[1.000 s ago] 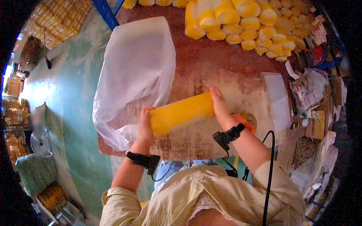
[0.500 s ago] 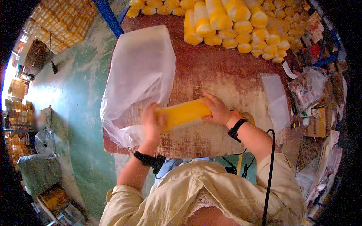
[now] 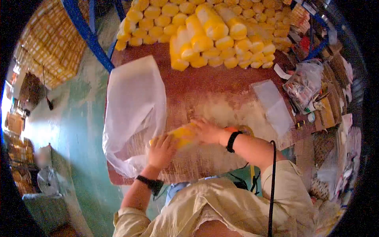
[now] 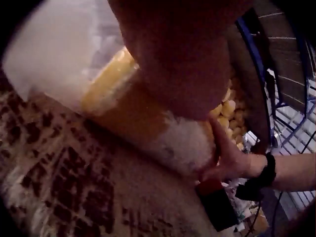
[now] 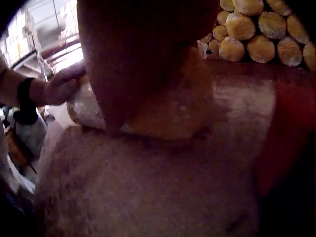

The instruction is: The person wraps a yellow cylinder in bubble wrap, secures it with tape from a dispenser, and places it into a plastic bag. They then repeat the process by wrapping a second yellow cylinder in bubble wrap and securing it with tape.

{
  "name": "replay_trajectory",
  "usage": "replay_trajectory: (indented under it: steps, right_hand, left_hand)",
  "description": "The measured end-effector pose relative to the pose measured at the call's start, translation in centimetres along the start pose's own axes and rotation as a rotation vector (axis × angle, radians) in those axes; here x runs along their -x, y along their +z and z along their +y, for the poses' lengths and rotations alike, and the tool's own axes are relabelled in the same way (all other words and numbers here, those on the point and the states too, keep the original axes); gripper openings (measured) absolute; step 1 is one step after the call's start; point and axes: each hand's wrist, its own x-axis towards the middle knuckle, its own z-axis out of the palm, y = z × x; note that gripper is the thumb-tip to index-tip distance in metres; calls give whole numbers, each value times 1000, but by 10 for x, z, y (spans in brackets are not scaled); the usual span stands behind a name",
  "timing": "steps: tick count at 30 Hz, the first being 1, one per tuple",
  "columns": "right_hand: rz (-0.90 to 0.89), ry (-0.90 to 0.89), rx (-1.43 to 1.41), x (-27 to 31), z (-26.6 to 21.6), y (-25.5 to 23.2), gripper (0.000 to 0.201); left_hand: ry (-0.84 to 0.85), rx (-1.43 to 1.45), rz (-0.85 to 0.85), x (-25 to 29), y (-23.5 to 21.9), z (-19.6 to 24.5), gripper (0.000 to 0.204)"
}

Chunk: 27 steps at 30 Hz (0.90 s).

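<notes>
A yellow roll (image 3: 183,134) in clear plastic wrap lies slantwise between both hands, low over the front of the table. My left hand (image 3: 162,151) grips its left end from above, the fingers over the top. At the other end my right hand (image 3: 209,131) holds it; in the left wrist view the right hand's (image 4: 229,158) thumb and fingers spread round that end. The right wrist view shows the roll (image 5: 173,108) close over the tabletop, partly hidden by the near hand. Left of the hands, a large translucent plastic bag (image 3: 136,94) lies with its crumpled mouth toward the person.
Stacked yellow rolls (image 3: 213,31) fill the back of the reddish worn table (image 3: 185,87). Flat clear plastic sheets (image 3: 272,102) lie at the right. An orange object (image 3: 232,129) sits behind the right wrist. Blue posts (image 3: 90,39) stand at the back left. A black cable (image 3: 272,189) hangs by the right arm.
The hands have come closer together, covering more of the roll, and the left hand has shifted over its top. The head view has tilted up and turned right, showing more stacked rolls.
</notes>
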Motion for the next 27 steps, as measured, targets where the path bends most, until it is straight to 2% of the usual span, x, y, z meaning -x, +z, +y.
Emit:
replay_trajectory:
  steps: [1,2,3,5,7,10,13,15,16,17,18,20,21,24,26,27]
  right_hand:
    - [7,11,-61,3,2,4,81]
    - [15,21,-122,5,4,7,81]
    - [-69,151,-369,6,2,1,80]
    - [-180,249,-516,2,-2,-29,73]
    - [-235,179,-306,-13,-4,-71,61]
    - [-242,226,-273,-24,-2,-60,68]
    - [-519,411,-637,-35,-16,-107,88]
    - [-348,381,-1124,-20,-28,-76,85]
    - [-351,439,-1380,-7,-41,-63,82]
    - [-348,508,-1632,5,-53,-50,79]
    - [-437,660,-1895,13,-63,-44,75]
    - [-398,816,-2243,26,-81,-70,67]
    - [-365,896,-2420,33,-89,-78,64]
    - [-350,682,-2895,64,-105,-20,61]
    - [-135,707,-2367,43,-109,-128,62]
    - [-57,795,-2471,46,-111,-125,61]
  left_hand:
    - [53,-20,8,11,5,-8,62]
    - [-40,81,43,24,10,-13,62]
    - [-133,187,75,40,17,-15,63]
    - [-330,480,194,54,38,-17,65]
    - [-542,843,374,54,64,-18,69]
    - [-721,1447,423,29,41,-19,67]
    - [-785,1669,382,30,50,-52,61]
    - [-664,1704,287,29,38,-67,59]
    - [-607,1725,241,27,30,-68,59]
    - [-630,1523,248,21,5,-55,58]
    - [-661,1320,250,14,-20,-43,56]
    - [-839,1497,460,27,-5,-40,57]
    - [-904,1489,529,34,2,-36,56]
    - [-955,1897,388,50,17,-14,63]
    - [-811,2452,136,35,-2,10,70]
    - [-638,2584,45,23,2,17,77]
